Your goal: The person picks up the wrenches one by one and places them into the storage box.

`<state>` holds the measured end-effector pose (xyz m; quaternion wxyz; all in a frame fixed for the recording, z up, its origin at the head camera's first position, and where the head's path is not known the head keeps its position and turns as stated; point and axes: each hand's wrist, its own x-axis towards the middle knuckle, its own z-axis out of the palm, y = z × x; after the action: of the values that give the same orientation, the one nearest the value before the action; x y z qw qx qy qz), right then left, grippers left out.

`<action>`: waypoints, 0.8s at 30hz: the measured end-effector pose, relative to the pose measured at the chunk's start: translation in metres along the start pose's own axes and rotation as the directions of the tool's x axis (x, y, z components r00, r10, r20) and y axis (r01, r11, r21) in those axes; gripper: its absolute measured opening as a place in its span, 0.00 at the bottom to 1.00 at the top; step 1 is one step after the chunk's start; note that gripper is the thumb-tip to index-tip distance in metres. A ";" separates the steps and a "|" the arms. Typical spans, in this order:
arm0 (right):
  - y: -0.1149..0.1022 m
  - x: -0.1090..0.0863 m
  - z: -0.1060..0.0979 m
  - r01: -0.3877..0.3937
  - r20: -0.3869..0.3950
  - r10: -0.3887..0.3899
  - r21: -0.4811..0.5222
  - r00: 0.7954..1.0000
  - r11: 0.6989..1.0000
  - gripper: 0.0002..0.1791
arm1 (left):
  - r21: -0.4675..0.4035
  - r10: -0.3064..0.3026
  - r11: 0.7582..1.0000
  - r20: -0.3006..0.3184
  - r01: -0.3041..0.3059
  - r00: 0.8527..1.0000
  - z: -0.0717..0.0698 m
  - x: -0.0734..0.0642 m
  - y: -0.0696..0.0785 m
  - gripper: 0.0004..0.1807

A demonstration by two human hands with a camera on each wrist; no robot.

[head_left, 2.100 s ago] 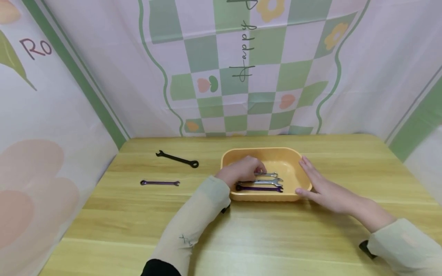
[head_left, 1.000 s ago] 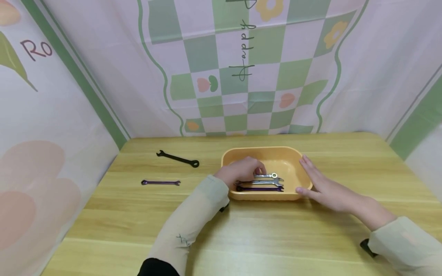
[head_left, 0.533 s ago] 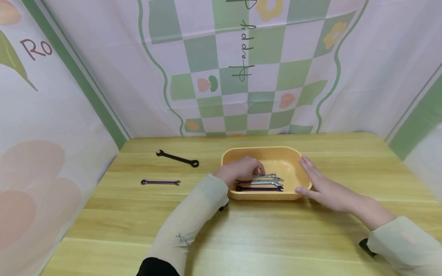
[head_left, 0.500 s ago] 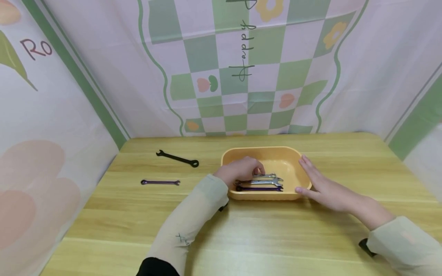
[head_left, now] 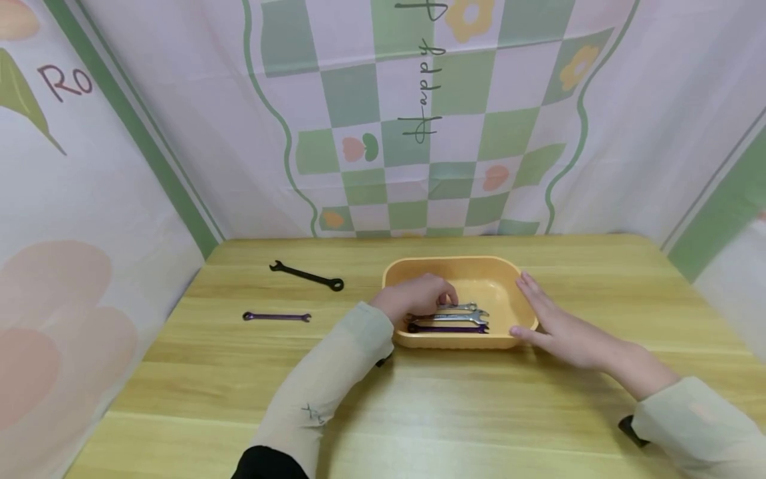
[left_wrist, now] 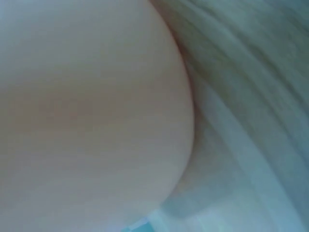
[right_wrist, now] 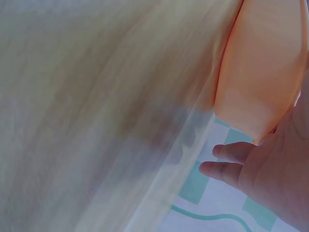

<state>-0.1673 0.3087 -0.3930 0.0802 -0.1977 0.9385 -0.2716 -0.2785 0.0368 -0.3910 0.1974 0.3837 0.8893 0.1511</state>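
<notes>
The left hand (head_left: 421, 295), at centre frame, reaches over the left wall of the yellow tray (head_left: 463, 342); its fingers are curled on the small silver wrench (head_left: 463, 307), apparently pinching it, though we cannot see the tips. The right hand (head_left: 565, 331), right of centre, has its fingers straight against the tray's right end, thumb at the front rim.

In the tray, the large silver wrench (head_left: 455, 318) lies just below the small one in the frame, and the dark purple wrench (head_left: 449, 328) below that. Left of centre, the black wrench (head_left: 306, 275) and the thin purple wrench (head_left: 276, 317) lie on the table (head_left: 449, 412).

We judge that a loose pinch could let the small wrench twist or slip, and that the tight spacing could make it knock its neighbour. Were the right hand to ease off, the tray might slide.

Against a second ago, we see the small wrench's ring turned more edge-on; the loose pair has stayed put.
</notes>
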 end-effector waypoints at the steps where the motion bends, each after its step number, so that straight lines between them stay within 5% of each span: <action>1: 0.000 0.000 0.000 0.001 0.000 -0.001 -0.001 1.000 1.000 0.53 | 0.010 0.006 1.000 -0.002 -0.006 1.000 0.000 0.000 0.000 0.27; 13: 0.002 0.001 0.000 0.003 -0.002 -0.003 -0.001 1.000 1.000 0.53 | 0.033 0.048 0.998 -0.002 -0.047 0.999 -0.008 -0.005 0.001 0.23; 24: 0.002 0.002 0.001 0.006 0.009 -0.006 -0.003 1.000 1.000 0.53 | 0.037 0.151 0.988 -0.043 -0.150 0.988 -0.015 -0.019 0.007 0.22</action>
<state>-0.1698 0.3093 -0.3950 0.0832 -0.2020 0.9379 -0.2694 -0.2695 0.0258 -0.3703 0.1586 0.4494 0.8646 0.1592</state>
